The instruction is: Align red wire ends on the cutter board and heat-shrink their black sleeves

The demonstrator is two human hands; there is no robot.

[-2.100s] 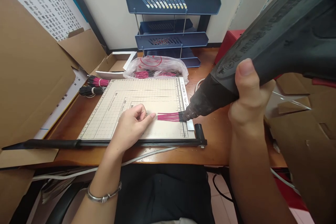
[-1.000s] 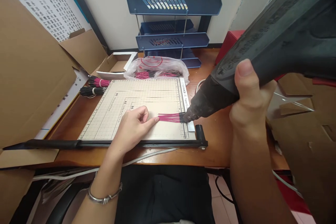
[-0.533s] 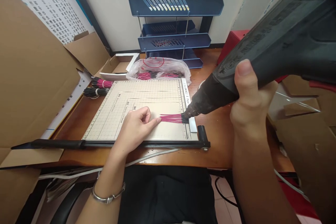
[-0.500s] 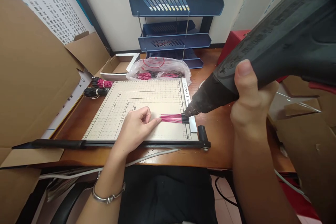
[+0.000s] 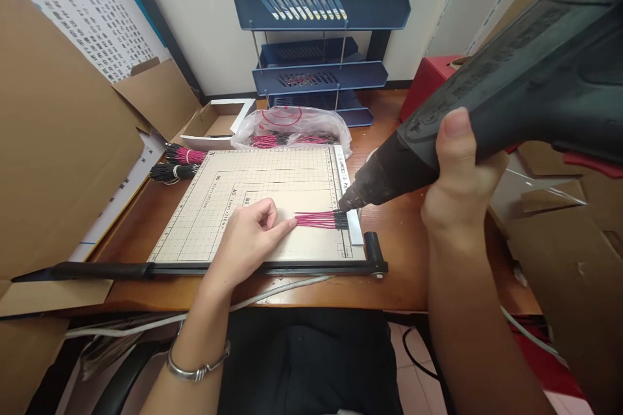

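Note:
My right hand is wrapped round the barrel of a dark heat gun, thumb along its side. Its nozzle points down and left, right by the black ends of a flat row of pink wires. These wires lie side by side on the cream bed of a paper trimmer. My left hand rests on the bed with its fingers curled in, and the thumb and a finger close on the wires' left ends. Whether the nozzle touches the black ends I cannot tell.
Behind the trimmer lies a clear plastic bag of pink and black wires, before a blue tray rack. Tied wire bundles sit at its left. Cardboard boxes stand left and right. The trimmer's long arm runs along the front.
The whole view has shifted slightly left. The heat gun's nozzle stays by the black wire ends, and my left hand keeps its place at the other ends.

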